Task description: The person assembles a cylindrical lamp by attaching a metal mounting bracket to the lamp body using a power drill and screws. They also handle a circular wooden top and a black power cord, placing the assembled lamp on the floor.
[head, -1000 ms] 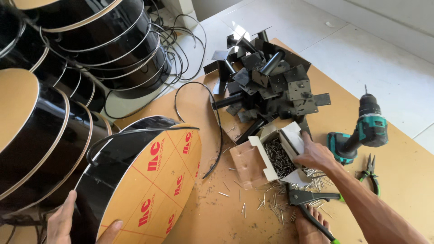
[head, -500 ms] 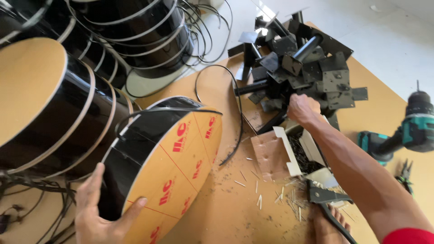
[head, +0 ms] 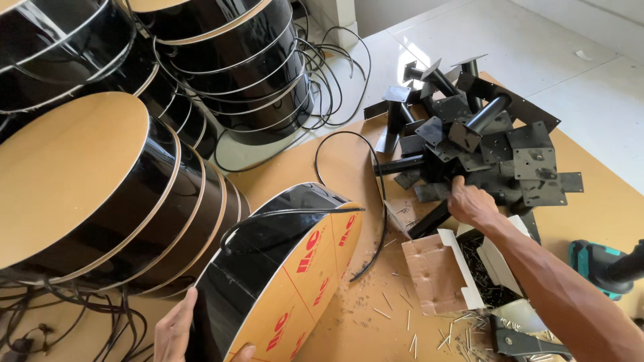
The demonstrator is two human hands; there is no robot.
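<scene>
Both our hands are at work over a brown board floor: our right hand (head: pixel 471 204), right of centre, reaches into a heap of black metal brackets (head: pixel 483 144) and closes its fingers on one black tube (head: pixel 429 220) at the heap's lower edge, while our left hand (head: pixel 176 332), at the bottom left, grips the rim of a black round drum-shaped case (head: pixel 268 268) standing on its edge, fingers curled around it.

The case leans at lower centre, its flat face covered in tan cardboard with red printing, its glossy black side wall turned up; a black cable (head: pixel 349 201) loops from its top edge across the board. An open white cardboard box of small dark screws (head: pixel 486 268) sits just below our right wrist, its flap torn back, with loose nails (head: pixel 402 315) scattered on the board beside it. A teal cordless drill (head: pixel 600 265) lies at the right edge.

Our right forearm stretches diagonally from the lower right corner up to the heap, crossing over the box. Stacks of matching round black cases (head: pixel 100 188) with tan tops fill the left and upper left, tangled cables between them. Square plates with holes and short tubes make up the bracket heap.
</scene>
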